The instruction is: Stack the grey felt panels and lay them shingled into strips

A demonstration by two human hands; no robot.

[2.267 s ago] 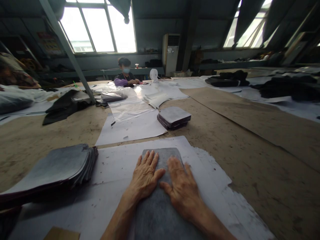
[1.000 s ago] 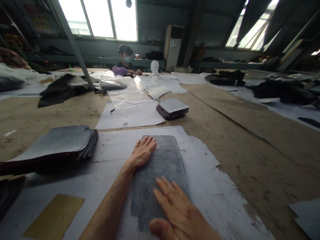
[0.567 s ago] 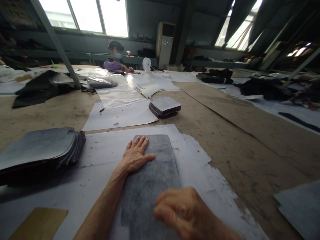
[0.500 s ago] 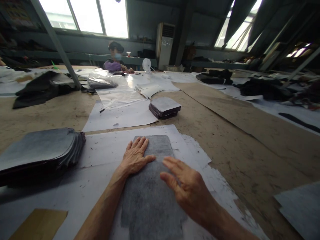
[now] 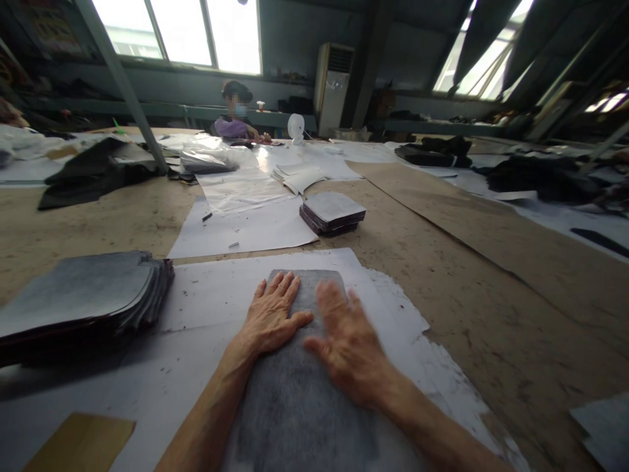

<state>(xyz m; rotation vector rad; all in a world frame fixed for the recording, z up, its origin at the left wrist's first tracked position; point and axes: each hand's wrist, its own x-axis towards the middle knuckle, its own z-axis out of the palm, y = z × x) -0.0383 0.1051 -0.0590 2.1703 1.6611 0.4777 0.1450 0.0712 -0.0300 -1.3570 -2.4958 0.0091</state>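
Observation:
A long grey fabric-like piece (image 5: pixel 299 400) lies on white paper (image 5: pixel 196 328) in front of me. My left hand (image 5: pixel 276 314) rests flat on its upper left part, fingers spread and thumb pointing right. Over its upper right part is my right hand (image 5: pixel 346 337), blurred by motion, with fingers apart and nothing held; whether it touches the surface is unclear. At the left stands a thick stack of grey pieces (image 5: pixel 93 288). A smaller stack (image 5: pixel 333 211) sits beyond my hands.
Brown card (image 5: pixel 81 442) lies at the lower left, and a grey sheet (image 5: pixel 607 426) at the lower right. Farther back are a metal pole (image 5: pixel 122 85), dark cloth (image 5: pixel 98 174), a small white fan (image 5: pixel 296 128) and a seated person (image 5: pixel 236 118) across the table.
My right hand has moved up and slightly left over the grey piece, its fingers now pointing more forward. My left hand stays on the piece. The whole view has shifted slightly.

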